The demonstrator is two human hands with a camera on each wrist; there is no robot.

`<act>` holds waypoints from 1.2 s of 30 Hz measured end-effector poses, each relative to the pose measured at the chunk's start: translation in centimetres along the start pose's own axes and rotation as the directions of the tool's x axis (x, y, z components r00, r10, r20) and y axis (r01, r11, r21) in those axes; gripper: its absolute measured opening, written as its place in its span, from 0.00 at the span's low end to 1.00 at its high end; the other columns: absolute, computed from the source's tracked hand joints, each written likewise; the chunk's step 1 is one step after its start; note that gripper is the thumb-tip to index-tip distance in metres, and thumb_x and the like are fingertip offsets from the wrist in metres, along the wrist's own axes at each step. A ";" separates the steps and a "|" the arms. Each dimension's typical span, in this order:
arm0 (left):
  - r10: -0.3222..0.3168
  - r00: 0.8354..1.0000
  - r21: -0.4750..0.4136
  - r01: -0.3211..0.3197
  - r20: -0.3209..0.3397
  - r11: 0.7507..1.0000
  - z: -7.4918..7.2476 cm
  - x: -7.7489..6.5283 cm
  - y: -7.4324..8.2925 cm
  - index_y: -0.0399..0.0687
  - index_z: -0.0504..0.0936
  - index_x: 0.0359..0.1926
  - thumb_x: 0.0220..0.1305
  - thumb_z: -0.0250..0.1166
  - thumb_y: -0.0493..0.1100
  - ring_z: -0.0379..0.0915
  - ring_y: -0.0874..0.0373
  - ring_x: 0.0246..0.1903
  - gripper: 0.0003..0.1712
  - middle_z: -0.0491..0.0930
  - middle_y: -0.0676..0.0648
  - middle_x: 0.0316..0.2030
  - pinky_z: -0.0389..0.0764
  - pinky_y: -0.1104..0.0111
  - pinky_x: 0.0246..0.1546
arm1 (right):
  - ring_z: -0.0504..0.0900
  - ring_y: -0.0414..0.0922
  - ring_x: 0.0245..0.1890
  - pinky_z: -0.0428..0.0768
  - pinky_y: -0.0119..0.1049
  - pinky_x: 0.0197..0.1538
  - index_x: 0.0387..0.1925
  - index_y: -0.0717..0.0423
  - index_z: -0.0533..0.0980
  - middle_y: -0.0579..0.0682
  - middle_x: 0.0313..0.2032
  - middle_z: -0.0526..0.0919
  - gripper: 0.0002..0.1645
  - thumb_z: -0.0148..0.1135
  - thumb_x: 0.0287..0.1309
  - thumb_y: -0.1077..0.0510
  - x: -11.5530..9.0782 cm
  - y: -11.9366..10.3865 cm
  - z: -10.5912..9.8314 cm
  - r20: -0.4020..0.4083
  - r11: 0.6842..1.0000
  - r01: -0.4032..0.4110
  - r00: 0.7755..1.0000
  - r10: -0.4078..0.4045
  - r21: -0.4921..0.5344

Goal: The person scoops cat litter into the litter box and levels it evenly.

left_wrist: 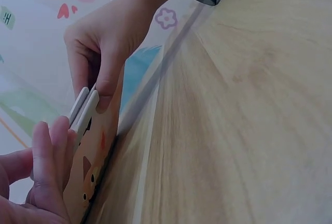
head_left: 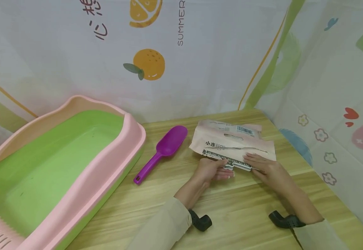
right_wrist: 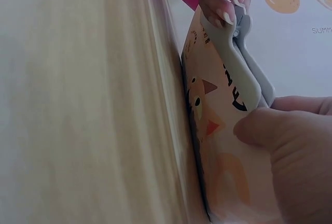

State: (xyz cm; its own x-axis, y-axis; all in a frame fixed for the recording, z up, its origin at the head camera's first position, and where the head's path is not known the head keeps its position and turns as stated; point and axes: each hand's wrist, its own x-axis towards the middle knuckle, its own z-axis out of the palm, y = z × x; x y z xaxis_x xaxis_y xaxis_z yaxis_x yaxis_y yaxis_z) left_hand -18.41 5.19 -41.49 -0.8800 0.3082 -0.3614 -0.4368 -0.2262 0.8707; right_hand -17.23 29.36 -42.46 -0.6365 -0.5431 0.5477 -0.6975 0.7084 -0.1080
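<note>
A pale pink bag (head_left: pixel 234 140) with dark print and a cat picture lies on the wooden table, in front of me. Along its near edge runs a white sealing clip (head_left: pixel 243 167), whose two arms show in the right wrist view (right_wrist: pixel 243 73). My left hand (head_left: pixel 212 169) pinches the clip at its left end, some fingers extended beneath. On the bag near the clip's other end, my right hand (head_left: pixel 264 167) pinches the edge, thumb (right_wrist: pixel 264 125) against the printed face. Its fingers on the far side are partly hidden.
A purple scoop (head_left: pixel 170 142) lies left of the bag. Farther left stands a large green litter tray (head_left: pixel 131 163) with a pink rim (head_left: pixel 134 128). A printed white curtain (head_left: pixel 200 69) hangs behind the table and along its right side.
</note>
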 end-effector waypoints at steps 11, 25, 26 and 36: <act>-0.029 1.000 0.000 0.029 0.001 1.000 0.1 -0.4 0.1 0.36 0.83 0.42 0.69 0.65 0.41 0.89 0.45 0.38 0.10 0.86 0.28 0.39 0.87 0.69 0.33 | 0.85 0.59 0.53 0.52 0.11 0.69 0.51 0.58 0.85 0.57 0.54 0.86 0.28 0.73 0.43 0.72 0.0 -0.1 0.0 0.004 1.000 -0.026 1.000 0.026 0.009; -0.060 0.998 0.008 0.060 0.011 0.998 -0.3 -1.6 0.4 0.35 0.84 0.44 0.69 0.65 0.40 0.89 0.44 0.38 0.11 0.87 0.30 0.39 0.87 0.68 0.34 | 0.85 0.58 0.53 0.55 0.14 0.70 0.50 0.58 0.85 0.56 0.53 0.86 0.27 0.75 0.43 0.71 0.0 0.0 0.2 -0.011 1.000 -0.008 1.000 0.008 0.016; -0.058 0.998 0.012 0.058 0.011 0.998 -0.3 -1.7 0.4 0.35 0.84 0.44 0.69 0.64 0.40 0.89 0.44 0.38 0.11 0.87 0.30 0.39 0.87 0.68 0.34 | 0.85 0.59 0.53 0.55 0.14 0.70 0.50 0.58 0.85 0.56 0.53 0.86 0.27 0.75 0.43 0.71 0.0 0.0 0.2 -0.013 1.000 -0.004 1.000 0.005 0.019; -0.086 0.995 0.054 0.084 0.041 0.995 -0.8 -2.8 0.2 0.36 0.84 0.44 0.68 0.66 0.41 0.90 0.47 0.35 0.12 0.87 0.32 0.39 0.87 0.69 0.32 | 0.87 0.55 0.52 0.60 0.16 0.69 0.50 0.56 0.85 0.56 0.52 0.87 0.28 0.76 0.43 0.70 0.1 0.3 0.4 -0.057 0.999 0.005 0.998 -0.003 0.044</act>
State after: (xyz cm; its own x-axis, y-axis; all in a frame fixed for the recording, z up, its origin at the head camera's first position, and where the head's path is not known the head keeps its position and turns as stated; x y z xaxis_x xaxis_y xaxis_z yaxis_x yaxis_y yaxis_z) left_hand -16.16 3.56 -40.55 -0.8306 0.3642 -0.4213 -0.4985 -0.1488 0.8540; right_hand -17.59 29.34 -42.78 -0.6146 -0.5184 0.5946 -0.7147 0.6850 -0.1416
